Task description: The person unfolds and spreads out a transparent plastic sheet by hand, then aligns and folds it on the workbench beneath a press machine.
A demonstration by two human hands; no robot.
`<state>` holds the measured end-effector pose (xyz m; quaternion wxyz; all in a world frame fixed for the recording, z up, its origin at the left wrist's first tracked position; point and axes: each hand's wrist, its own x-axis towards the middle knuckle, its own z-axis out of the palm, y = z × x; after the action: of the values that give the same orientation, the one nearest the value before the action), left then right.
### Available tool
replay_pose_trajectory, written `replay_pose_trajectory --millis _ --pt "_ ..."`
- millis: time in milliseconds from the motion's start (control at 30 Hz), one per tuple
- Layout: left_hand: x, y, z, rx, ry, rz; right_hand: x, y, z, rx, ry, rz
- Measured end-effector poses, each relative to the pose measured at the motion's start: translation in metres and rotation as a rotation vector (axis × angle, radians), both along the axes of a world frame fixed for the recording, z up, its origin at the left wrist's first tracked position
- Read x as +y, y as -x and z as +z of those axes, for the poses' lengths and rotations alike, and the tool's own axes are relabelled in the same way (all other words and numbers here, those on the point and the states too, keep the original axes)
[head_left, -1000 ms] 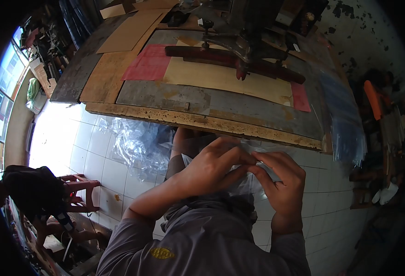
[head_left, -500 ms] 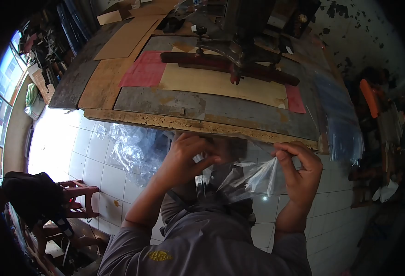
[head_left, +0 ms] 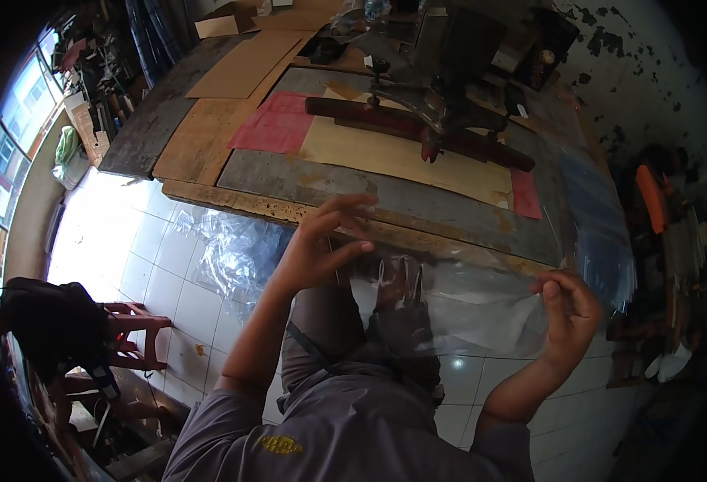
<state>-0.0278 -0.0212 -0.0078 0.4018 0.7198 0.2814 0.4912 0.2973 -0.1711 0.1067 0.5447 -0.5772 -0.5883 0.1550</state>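
Observation:
A clear plastic sheet or bag (head_left: 482,309) hangs in front of the bench edge, above my lap. My right hand (head_left: 566,309) pinches its right end between thumb and fingers. My left hand (head_left: 325,245) is near the sheet's left end, fingers spread and thumb apart, with nothing visible between them. Above the bench, a dark metal press with a long bar (head_left: 418,132) stands over a yellow sheet (head_left: 402,161) with red pieces (head_left: 273,122) at its ends.
Crumpled clear plastic (head_left: 237,253) hangs below the bench's left front edge. A stack of clear plastic sheets (head_left: 602,249) drapes over the right side. Cardboard (head_left: 245,64) lies at the back left. A red stool (head_left: 140,329) with a black bag (head_left: 52,321) stands left.
My right hand has moved right with the plastic, which is now spread wider and flatter. My left hand has risen toward the bench edge and its fingers have opened. The view has shifted slightly.

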Motion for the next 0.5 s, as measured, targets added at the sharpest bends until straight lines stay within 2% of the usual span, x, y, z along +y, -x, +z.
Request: replay_pose_trajectory --millis 67,333,467,500 --pt "0.0 0.006 -0.002 -0.065 0.279 -0.087 0.0 -0.006 -0.001 0.017 -0.001 -0.034" --pt "-0.002 0.011 0.041 -0.234 0.288 -0.121 0.013 -0.022 -0.013 0.138 0.032 -0.087" --pt "0.005 0.022 0.04 -0.264 0.236 -0.17 0.021 -0.018 -0.023 0.273 0.054 -0.038" --pt "0.006 0.02 0.04 -0.279 0.296 -0.169 0.023 -0.015 -0.026 0.3 0.055 -0.029"
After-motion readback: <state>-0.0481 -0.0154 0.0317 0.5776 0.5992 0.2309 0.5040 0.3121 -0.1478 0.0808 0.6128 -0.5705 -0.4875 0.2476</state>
